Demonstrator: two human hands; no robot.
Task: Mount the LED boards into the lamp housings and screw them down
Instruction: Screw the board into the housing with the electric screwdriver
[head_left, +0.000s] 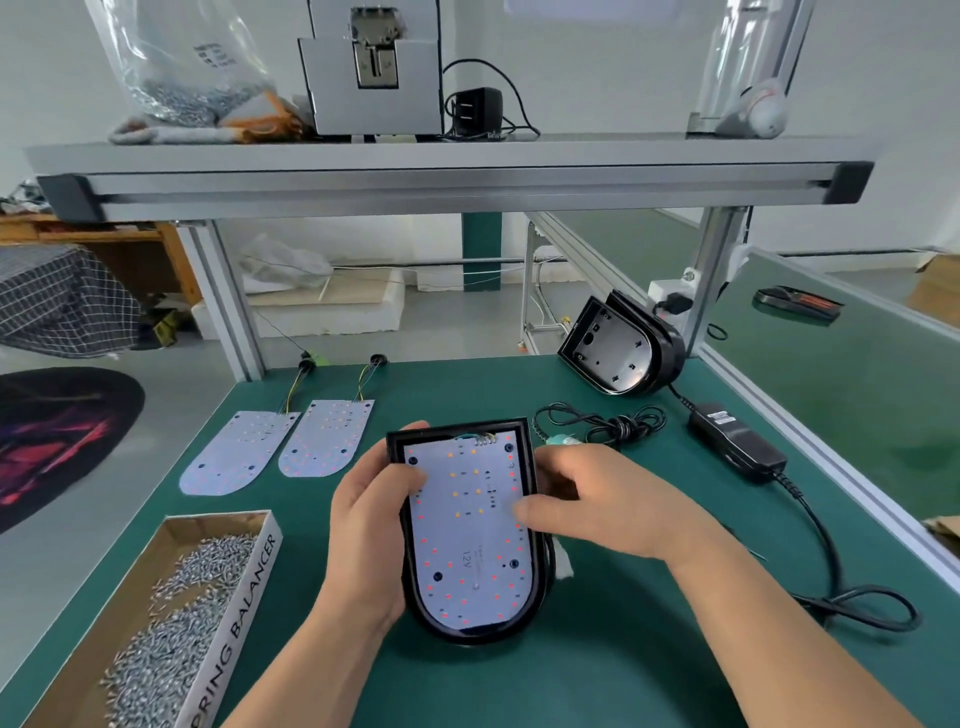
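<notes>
LED board (470, 525), flat, white and round-ended, dotted with red and amber diodes, sits inside the glossy black lamp housing (467, 635) at the centre of the green mat (623, 649). The left hand (371, 525) grips the housing's nine o'clock edge, thumb curled onto the board. The right hand (587, 499) clasps the three o'clock edge, thumb pressing the board. At eight o'clock a cardboard box (244, 597) holds heaped silver screws (176, 623). At eleven o'clock lie two spare boards (236, 452). At two o'clock a second housing (613, 353) leans on edge.
</notes>
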